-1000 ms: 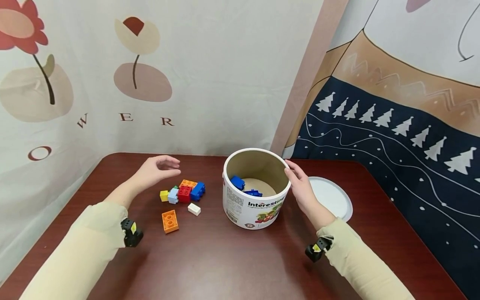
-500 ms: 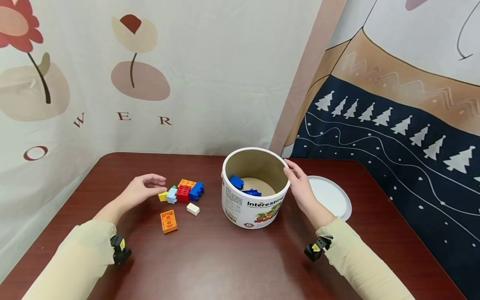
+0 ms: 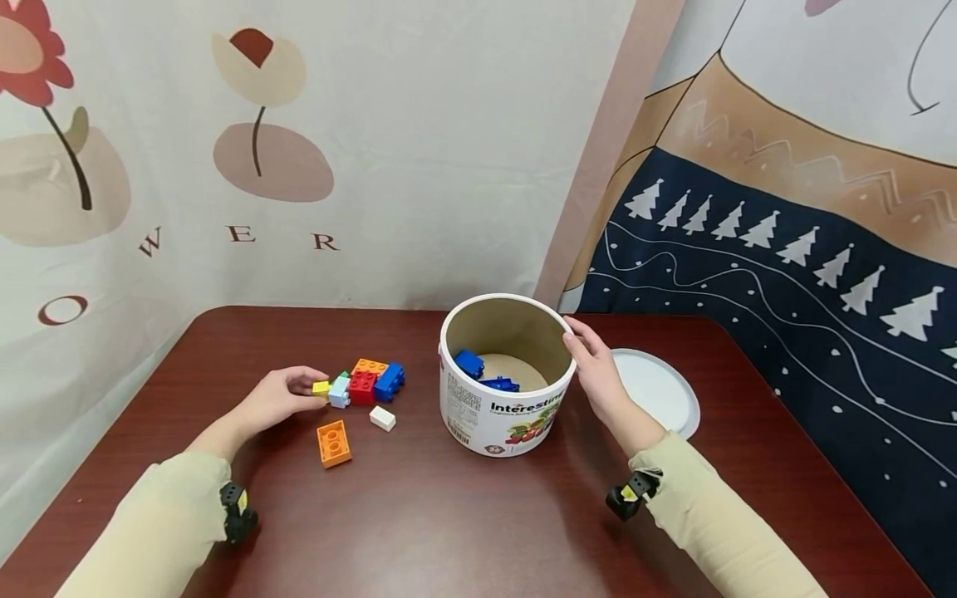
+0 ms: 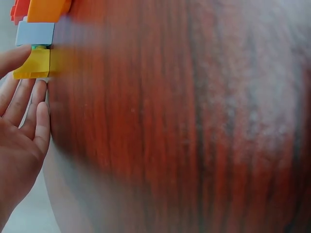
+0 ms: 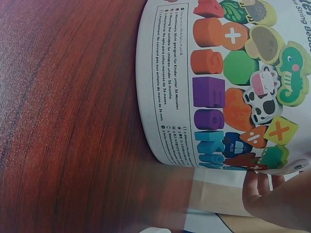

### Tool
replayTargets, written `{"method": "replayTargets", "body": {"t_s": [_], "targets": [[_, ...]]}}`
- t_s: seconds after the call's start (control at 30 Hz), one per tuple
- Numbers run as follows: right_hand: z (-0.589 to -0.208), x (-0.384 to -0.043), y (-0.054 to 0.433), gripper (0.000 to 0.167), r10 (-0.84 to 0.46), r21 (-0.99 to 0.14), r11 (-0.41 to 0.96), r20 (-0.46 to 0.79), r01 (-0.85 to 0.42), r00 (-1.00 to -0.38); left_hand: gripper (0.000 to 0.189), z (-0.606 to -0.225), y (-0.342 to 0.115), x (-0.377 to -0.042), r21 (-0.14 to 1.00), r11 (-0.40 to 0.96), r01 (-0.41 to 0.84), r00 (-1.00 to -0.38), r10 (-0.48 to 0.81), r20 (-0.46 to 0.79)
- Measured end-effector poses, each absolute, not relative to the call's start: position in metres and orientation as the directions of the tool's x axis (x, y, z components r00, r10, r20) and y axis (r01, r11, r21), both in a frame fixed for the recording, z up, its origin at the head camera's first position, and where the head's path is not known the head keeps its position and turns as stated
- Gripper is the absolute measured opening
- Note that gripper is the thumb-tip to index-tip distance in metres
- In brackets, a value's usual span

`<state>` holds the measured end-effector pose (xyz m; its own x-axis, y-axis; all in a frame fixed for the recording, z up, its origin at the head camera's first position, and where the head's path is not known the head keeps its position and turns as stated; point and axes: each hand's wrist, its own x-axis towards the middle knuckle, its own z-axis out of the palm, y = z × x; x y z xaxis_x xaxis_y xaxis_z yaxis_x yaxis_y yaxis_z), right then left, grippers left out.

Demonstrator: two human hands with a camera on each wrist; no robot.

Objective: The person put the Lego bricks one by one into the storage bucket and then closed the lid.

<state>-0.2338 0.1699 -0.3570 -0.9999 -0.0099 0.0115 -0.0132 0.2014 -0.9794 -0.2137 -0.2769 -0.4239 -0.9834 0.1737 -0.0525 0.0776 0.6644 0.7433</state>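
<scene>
A pale flower-printed cloth [image 3: 441, 166] and a navy-and-tan patterned cloth [image 3: 748, 249] rise behind a dark red-brown table [image 3: 463, 531]. On the table stands a white printed tub [image 3: 463, 415], upright and without its cover; a round white lid [image 3: 661, 390] lies flat just beside it, partly behind the right forearm.

The right hand [image 3: 604, 374] holds the tub at its right-hand rim, thumb and fingers bent over the edge with little gap between them. The right wrist view shows some of those fingers against the tub's outer wall.

The left hand [image 3: 272, 400] is at the other end of the work, beside the group of blocks. Its thumb and fingers are parted by about a small block's width, with a yellow block between them; the lower fingers stretch out fairly straight in the left wrist view. Whether they pinch the block or merely surround it, I cannot tell.

Two blue blocks [image 3: 469, 364] lie inside the tub, on its floor. Nearer the table's front, an orange block [image 3: 333, 444] sits apart, studs showing. Beyond it, another orange block [image 3: 370, 366], a dark blue block [image 3: 390, 383], a red block [image 3: 363, 387] and a light blue block [image 3: 340, 392] crowd together. A small white block [image 3: 383, 419] lies just in front of them. The yellow block [image 3: 321, 389] rests at the group's left end, next to the light blue one.
</scene>
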Motion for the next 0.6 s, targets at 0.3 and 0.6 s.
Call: {"method": "replayTargets", "body": {"t_s": [0.3, 0.6], "targets": [[-0.358, -0.235, 0.170, 0.042, -0.014, -0.979, 0.201, 0.013, -0.015, -1.000, 0.035, -0.425, -0.278, -0.213, 0.729, 0.681, 0.068, -0.984, 0.165, -0.062], [-0.358, -0.235, 0.170, 0.043, -0.009, -0.980, 0.197, 0.012, -0.013, -1.000, 0.033, -0.414, -0.279, -0.212, 0.735, 0.672, 0.085, -0.983, 0.177, -0.048]]}}
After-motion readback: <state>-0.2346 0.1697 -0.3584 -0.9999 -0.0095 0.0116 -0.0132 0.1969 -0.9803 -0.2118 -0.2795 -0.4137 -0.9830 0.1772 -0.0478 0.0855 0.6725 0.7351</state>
